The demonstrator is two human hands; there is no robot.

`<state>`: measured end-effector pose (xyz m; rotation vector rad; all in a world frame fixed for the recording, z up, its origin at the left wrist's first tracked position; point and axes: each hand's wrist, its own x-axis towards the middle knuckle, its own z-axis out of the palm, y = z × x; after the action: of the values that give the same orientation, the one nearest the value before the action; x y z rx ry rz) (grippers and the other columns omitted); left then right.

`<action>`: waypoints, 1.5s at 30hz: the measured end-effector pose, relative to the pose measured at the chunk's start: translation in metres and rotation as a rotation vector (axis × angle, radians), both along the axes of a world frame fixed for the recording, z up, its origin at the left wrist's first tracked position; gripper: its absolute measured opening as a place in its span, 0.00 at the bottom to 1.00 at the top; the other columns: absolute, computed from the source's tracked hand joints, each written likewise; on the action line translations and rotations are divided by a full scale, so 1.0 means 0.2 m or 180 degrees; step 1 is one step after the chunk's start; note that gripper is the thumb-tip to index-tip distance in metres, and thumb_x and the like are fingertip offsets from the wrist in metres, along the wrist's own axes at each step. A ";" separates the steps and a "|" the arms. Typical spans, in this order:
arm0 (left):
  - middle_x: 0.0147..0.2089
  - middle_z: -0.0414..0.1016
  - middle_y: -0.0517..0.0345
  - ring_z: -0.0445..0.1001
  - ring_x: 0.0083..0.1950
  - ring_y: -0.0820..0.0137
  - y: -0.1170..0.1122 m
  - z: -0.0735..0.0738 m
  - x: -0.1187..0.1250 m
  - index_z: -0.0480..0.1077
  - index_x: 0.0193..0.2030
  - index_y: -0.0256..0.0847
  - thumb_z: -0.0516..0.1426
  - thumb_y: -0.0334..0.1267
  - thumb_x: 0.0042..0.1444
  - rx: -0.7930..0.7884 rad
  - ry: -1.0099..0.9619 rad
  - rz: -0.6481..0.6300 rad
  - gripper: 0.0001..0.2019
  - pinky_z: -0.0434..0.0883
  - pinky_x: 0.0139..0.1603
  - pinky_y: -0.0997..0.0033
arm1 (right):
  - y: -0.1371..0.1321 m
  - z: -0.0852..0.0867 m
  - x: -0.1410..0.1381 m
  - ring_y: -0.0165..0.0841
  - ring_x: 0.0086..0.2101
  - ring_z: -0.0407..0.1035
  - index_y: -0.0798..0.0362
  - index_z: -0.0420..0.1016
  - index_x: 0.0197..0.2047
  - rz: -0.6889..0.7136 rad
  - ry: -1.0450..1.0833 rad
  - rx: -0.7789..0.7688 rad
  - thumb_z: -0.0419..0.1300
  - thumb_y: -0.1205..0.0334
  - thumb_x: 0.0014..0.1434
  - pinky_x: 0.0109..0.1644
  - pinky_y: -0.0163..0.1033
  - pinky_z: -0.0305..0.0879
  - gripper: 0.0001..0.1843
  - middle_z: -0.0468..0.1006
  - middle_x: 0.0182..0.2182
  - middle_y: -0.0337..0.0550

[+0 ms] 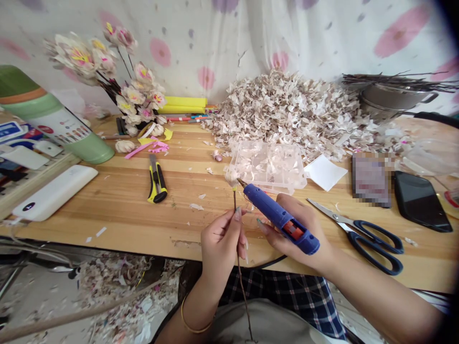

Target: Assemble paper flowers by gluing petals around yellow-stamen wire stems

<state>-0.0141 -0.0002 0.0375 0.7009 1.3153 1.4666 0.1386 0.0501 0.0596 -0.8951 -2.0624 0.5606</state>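
Observation:
My left hand [220, 243] pinches a thin brown twig stem [238, 248] upright, with a small pale paper flower bud [231, 177] at its tip. My right hand [297, 229] grips a blue hot glue gun [279, 217]. The gun's metal nozzle points up and left, its tip right beside the bud. I cannot tell whether the nozzle touches it. Just beyond the gun stands a clear plastic compartment box [267, 167] full of pale petals. Black-handled scissors [362, 236] lie on the wooden table [107, 215] to the right of my right hand.
A large heap of paper petals [287, 114] fills the back of the table, by a steel pot [394, 98] with twigs on it. Finished paper flowers [107, 71], a yellow utility knife [157, 179], a power bank [53, 193] and a phone [421, 200] lie around.

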 end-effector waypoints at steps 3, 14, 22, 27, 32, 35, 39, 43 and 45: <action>0.14 0.65 0.68 0.61 0.11 0.80 0.00 0.00 0.00 0.80 0.38 0.36 0.63 0.54 0.53 -0.0012 -0.0008 0.0003 0.20 0.58 0.10 0.83 | 0.00 0.01 0.00 0.28 0.23 0.60 0.50 0.60 0.27 -0.0010 -0.0031 0.0034 0.64 0.62 0.53 0.26 0.34 0.56 0.13 0.64 0.22 0.34; 0.14 0.65 0.68 0.61 0.11 0.80 0.01 0.01 0.00 0.80 0.37 0.36 0.64 0.52 0.53 -0.0026 -0.0130 0.0017 0.19 0.58 0.10 0.84 | -0.01 0.02 0.00 0.28 0.23 0.60 0.49 0.60 0.26 0.0094 -0.0050 0.0003 0.64 0.64 0.52 0.26 0.34 0.56 0.14 0.63 0.22 0.34; 0.14 0.65 0.68 0.61 0.10 0.81 0.02 0.00 -0.03 0.79 0.37 0.35 0.64 0.51 0.53 0.0052 -0.0143 0.0089 0.18 0.58 0.10 0.84 | 0.01 0.00 0.00 0.31 0.29 0.67 0.50 0.68 0.33 0.0219 0.0487 -0.0049 0.65 0.65 0.53 0.33 0.37 0.64 0.08 0.72 0.29 0.38; 0.14 0.63 0.69 0.57 0.09 0.82 0.01 0.03 -0.12 0.79 0.37 0.36 0.64 0.49 0.53 0.0132 0.0052 0.0518 0.16 0.55 0.08 0.84 | 0.05 0.06 -0.04 0.28 0.25 0.63 0.52 0.70 0.33 0.0123 0.0793 -0.1111 0.60 0.52 0.62 0.28 0.35 0.63 0.12 0.67 0.24 0.37; 0.14 0.62 0.71 0.54 0.08 0.83 -0.02 0.10 -0.21 0.79 0.38 0.36 0.62 0.44 0.56 0.0427 0.0468 0.1253 0.12 0.51 0.06 0.84 | 0.19 0.17 -0.17 0.26 0.23 0.62 0.53 0.73 0.39 0.0355 0.0472 -0.2185 0.55 0.45 0.64 0.24 0.32 0.62 0.19 0.68 0.26 0.37; 0.13 0.62 0.71 0.54 0.09 0.82 -0.05 0.14 -0.22 0.78 0.37 0.36 0.62 0.42 0.57 0.0637 0.0553 0.1389 0.10 0.50 0.06 0.84 | 0.30 0.19 -0.34 0.27 0.26 0.65 0.51 0.74 0.48 0.0581 0.0198 -0.2124 0.56 0.51 0.65 0.29 0.32 0.66 0.15 0.75 0.31 0.39; 0.13 0.62 0.71 0.55 0.09 0.82 -0.06 0.15 -0.20 0.78 0.37 0.36 0.61 0.39 0.58 0.0898 0.0614 0.1525 0.08 0.51 0.07 0.84 | 0.41 0.12 -0.58 0.30 0.30 0.69 0.55 0.76 0.43 0.0806 -0.0413 -0.1783 0.56 0.48 0.64 0.38 0.36 0.68 0.18 0.78 0.32 0.41; 0.13 0.63 0.71 0.56 0.09 0.82 -0.07 0.15 -0.21 0.78 0.37 0.36 0.61 0.39 0.57 0.0889 0.0663 0.1597 0.08 0.51 0.07 0.83 | 0.44 0.02 -0.73 0.32 0.31 0.70 0.55 0.77 0.39 0.0972 -0.1094 -0.1598 0.60 0.43 0.61 0.37 0.35 0.66 0.22 0.79 0.31 0.41; 0.13 0.63 0.71 0.56 0.08 0.81 -0.07 0.15 -0.22 0.78 0.37 0.35 0.61 0.39 0.57 0.0881 0.0668 0.1596 0.09 0.51 0.06 0.83 | 0.44 0.00 -0.75 0.32 0.31 0.71 0.56 0.77 0.40 0.0985 -0.1198 -0.1583 0.61 0.42 0.59 0.34 0.34 0.65 0.22 0.80 0.31 0.41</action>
<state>-0.0575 -0.0151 0.0670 0.7508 1.5379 2.0516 -0.0107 0.1377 0.0588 -1.0237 -2.4741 1.1857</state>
